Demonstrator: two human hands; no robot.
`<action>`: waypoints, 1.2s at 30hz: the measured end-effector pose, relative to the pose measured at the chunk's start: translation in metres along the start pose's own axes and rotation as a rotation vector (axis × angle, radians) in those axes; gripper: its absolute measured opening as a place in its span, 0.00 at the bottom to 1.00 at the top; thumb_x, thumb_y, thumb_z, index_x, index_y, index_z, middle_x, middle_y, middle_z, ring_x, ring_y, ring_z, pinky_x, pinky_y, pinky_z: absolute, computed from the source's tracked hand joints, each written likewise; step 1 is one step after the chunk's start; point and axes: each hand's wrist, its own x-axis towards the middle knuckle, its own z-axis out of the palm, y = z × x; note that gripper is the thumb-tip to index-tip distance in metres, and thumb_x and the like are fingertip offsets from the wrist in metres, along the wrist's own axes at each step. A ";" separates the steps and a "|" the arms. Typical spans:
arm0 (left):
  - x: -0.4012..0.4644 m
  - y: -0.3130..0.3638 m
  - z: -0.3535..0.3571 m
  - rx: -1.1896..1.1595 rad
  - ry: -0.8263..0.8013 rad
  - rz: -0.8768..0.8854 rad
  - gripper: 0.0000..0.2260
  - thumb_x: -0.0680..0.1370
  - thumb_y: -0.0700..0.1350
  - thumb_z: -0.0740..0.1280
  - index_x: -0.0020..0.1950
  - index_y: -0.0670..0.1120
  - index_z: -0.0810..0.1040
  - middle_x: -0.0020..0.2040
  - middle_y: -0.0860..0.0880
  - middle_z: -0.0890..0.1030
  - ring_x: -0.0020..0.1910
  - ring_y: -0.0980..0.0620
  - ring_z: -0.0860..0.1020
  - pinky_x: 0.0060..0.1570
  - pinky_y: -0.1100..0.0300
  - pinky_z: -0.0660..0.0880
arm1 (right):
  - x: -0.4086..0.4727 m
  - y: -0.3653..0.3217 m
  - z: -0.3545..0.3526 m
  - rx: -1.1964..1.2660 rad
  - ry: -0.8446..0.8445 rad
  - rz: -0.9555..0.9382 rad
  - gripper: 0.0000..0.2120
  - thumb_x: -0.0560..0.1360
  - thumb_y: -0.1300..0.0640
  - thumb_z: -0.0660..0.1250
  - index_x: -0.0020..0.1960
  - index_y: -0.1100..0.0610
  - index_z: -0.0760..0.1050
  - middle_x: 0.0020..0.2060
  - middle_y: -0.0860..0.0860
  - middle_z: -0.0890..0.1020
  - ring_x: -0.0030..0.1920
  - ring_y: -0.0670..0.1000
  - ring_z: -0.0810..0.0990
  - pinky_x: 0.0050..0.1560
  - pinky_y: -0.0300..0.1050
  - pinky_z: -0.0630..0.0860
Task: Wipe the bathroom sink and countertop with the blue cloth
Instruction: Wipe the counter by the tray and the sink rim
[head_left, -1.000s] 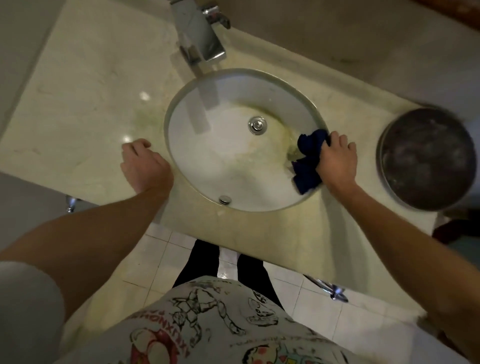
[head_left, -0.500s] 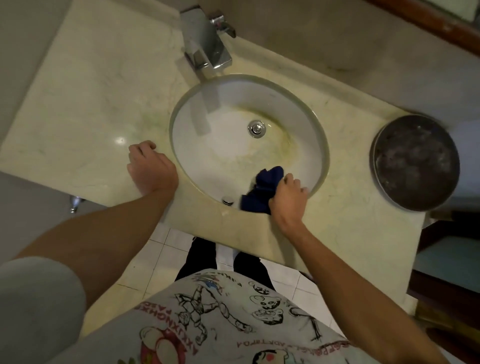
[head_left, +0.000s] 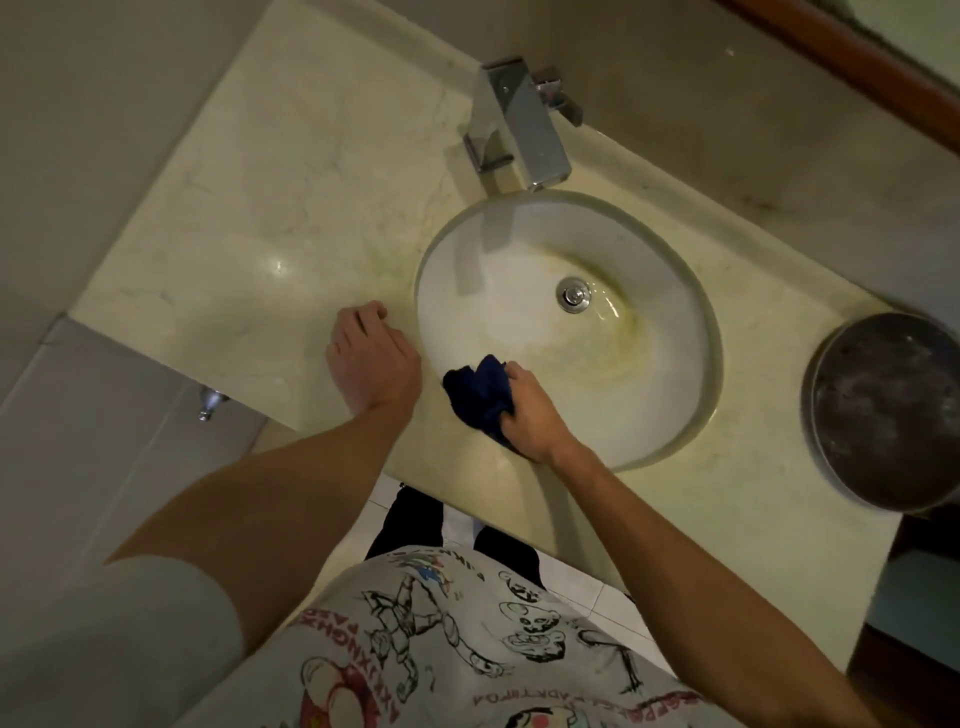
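Marble countertop (head_left: 249, 218), right hand (head_left: 530, 410) gripping blue cloth (head_left: 480, 395) at sink (head_left: 670, 291) rim

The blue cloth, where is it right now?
In the head view, the cloth is bunched in the right hand at the near-left inside of the sink, just right of the left hand resting on the countertop.

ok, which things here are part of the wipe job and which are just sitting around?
In the job:
- blue cloth, gripped by the right hand
- sink
- countertop
- left hand, resting on the countertop

Just there:
- faucet
- drain plug
- round metal bin, right of the sink
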 end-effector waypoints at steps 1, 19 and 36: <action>0.000 0.000 0.000 -0.008 -0.002 -0.001 0.13 0.77 0.43 0.55 0.59 0.45 0.74 0.56 0.45 0.76 0.51 0.45 0.76 0.48 0.51 0.71 | 0.009 -0.010 0.003 0.027 0.013 0.009 0.14 0.68 0.61 0.57 0.50 0.65 0.72 0.47 0.58 0.77 0.46 0.57 0.77 0.44 0.56 0.76; 0.001 -0.001 -0.006 -0.002 -0.003 0.058 0.11 0.79 0.41 0.60 0.60 0.48 0.75 0.54 0.48 0.76 0.52 0.47 0.76 0.49 0.54 0.71 | 0.076 -0.086 -0.043 0.329 0.348 0.261 0.13 0.73 0.68 0.65 0.57 0.65 0.76 0.48 0.58 0.82 0.47 0.56 0.80 0.45 0.49 0.78; 0.014 0.128 -0.045 -1.124 -0.865 -0.383 0.30 0.62 0.56 0.84 0.60 0.50 0.79 0.52 0.49 0.86 0.52 0.51 0.84 0.54 0.56 0.81 | 0.008 -0.058 -0.060 -0.173 0.523 -0.194 0.22 0.69 0.66 0.70 0.64 0.64 0.75 0.56 0.57 0.76 0.49 0.53 0.76 0.43 0.47 0.77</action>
